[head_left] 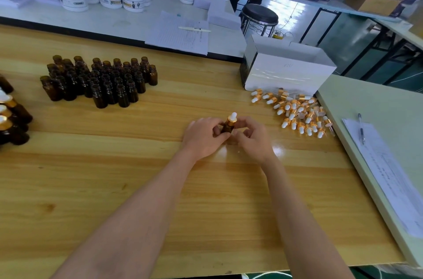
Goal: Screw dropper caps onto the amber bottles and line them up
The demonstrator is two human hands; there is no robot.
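We see one amber bottle in work at mid-table, cap end up, with one dropper cap seated on its neck. The left hand has its fingers curled round the bottle body. The right hand has thumb and fingers curled in at the cap's gold collar.

- Uncapped bottles: one tight cluster far left of the hands, about forty (too packed for an exact count).
- Capped bottles: at the left edge we count three white bulbs, and the frame cuts the group.
- Loose caps: one pile to the right of the hands, thirty-odd, overlapping.
- One white box, open, just behind the pile.
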